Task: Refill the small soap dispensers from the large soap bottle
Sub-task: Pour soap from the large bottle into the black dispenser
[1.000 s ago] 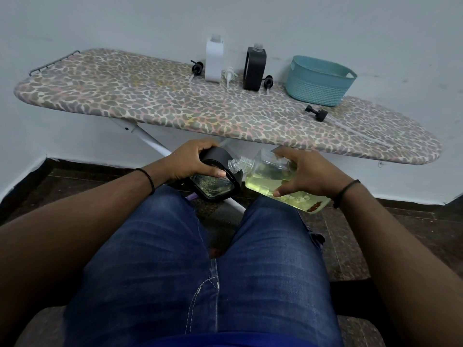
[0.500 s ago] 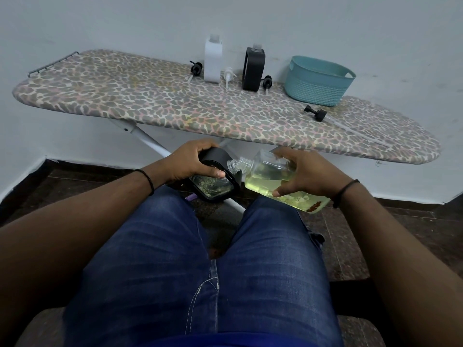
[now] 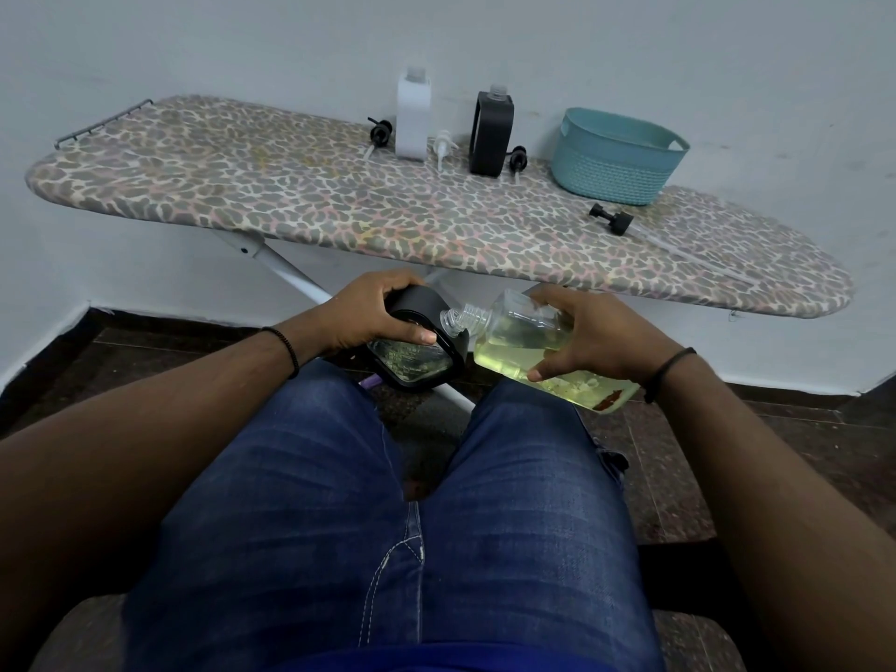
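My left hand (image 3: 368, 315) grips a small black-framed dispenser (image 3: 419, 361), tilted over my knees. My right hand (image 3: 589, 334) holds the large clear soap bottle (image 3: 514, 349), which lies nearly on its side with yellow-green soap in it. The bottle's open threaded neck (image 3: 458, 318) sits at the dispenser's top edge. On the ironing board (image 3: 291, 201) a white dispenser (image 3: 413, 121) and a black dispenser (image 3: 492, 133) stand uncapped by the wall. Beside them lie three pump heads: a black one (image 3: 379, 132), a white one (image 3: 443, 147) and another black one (image 3: 517, 160).
A teal basket (image 3: 616, 160) stands at the board's back right. A black pump with a long clear tube (image 3: 612, 220) lies in front of it. The board's white legs (image 3: 291, 274) run down behind my hands. My knees in jeans fill the lower view.
None in the hands or bottles that I can make out; the large bottle stays tipped against the black dispenser. Only the view shifts slightly.
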